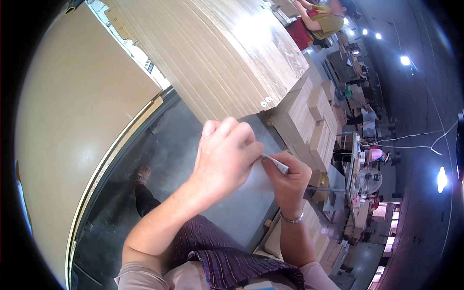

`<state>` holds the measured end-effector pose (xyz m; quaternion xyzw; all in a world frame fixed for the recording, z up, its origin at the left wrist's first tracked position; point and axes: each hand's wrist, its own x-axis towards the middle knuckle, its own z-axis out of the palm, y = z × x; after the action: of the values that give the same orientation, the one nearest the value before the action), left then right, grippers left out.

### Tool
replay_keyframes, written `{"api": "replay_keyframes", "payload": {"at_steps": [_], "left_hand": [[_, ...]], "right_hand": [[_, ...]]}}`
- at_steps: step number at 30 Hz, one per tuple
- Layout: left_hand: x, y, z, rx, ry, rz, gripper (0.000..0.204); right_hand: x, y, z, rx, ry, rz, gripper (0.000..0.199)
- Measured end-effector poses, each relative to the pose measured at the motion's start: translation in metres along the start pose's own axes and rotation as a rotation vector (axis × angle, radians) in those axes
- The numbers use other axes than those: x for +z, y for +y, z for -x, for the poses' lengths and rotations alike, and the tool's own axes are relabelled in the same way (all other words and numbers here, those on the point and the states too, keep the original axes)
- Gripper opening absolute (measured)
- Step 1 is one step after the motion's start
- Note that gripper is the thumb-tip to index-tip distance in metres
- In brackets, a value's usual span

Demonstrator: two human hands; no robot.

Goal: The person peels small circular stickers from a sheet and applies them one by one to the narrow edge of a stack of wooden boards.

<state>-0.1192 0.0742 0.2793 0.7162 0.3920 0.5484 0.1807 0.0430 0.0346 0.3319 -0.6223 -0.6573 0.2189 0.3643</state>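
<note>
My right hand (291,180) is closed around a small, slim white object (279,165), tube-like with a narrow end and dark marks at the wide end. Its exact kind is too small to tell. My left hand (224,150) has its fingers curled and pinched at the narrow end; whatever lies between them is hidden. Both hands meet in the air in front of my body, just on my side of a stack of wood-grain panels (208,58). Two small round white pieces (266,102) sit at the stack's near corner.
A large tan board (87,92) lies on the left, its edge close to my leg. More wood-grain panels (309,118) are stacked to the right. A person (321,24) works beyond the near stack. Further off are a fan (368,181) and several other people at benches.
</note>
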Motion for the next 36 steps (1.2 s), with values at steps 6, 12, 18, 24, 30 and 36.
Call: {"api": "replay_keyframes", "payload": {"at_steps": [6, 12, 18, 24, 30, 36], "left_hand": [[0.005, -0.007, 0.003, 0.065, -0.033, -0.11, 0.02], [0.016, -0.017, 0.003, 0.119, 0.024, -0.103, 0.021], [0.033, -0.031, -0.01, -0.42, 0.278, 0.601, 0.01], [0.052, -0.032, -0.021, -0.512, 0.429, 0.804, 0.003], [0.057, -0.03, -0.024, -0.495, 0.483, 0.738, 0.003], [0.057, -0.03, -0.025, -0.565, 0.489, 0.804, 0.008]], "right_hand": [[0.003, 0.003, -0.007, -0.051, -0.042, 0.087, 0.01], [0.001, 0.009, -0.012, 0.001, -0.084, 0.087, 0.008], [-0.001, 0.018, -0.016, 0.21, 0.09, -0.12, 0.011], [-0.003, 0.028, -0.016, 0.23, 0.077, -0.176, 0.01], [-0.006, 0.032, -0.013, 0.201, 0.056, -0.172, 0.019], [-0.007, 0.031, -0.011, 0.2, 0.062, -0.137, 0.008]]}}
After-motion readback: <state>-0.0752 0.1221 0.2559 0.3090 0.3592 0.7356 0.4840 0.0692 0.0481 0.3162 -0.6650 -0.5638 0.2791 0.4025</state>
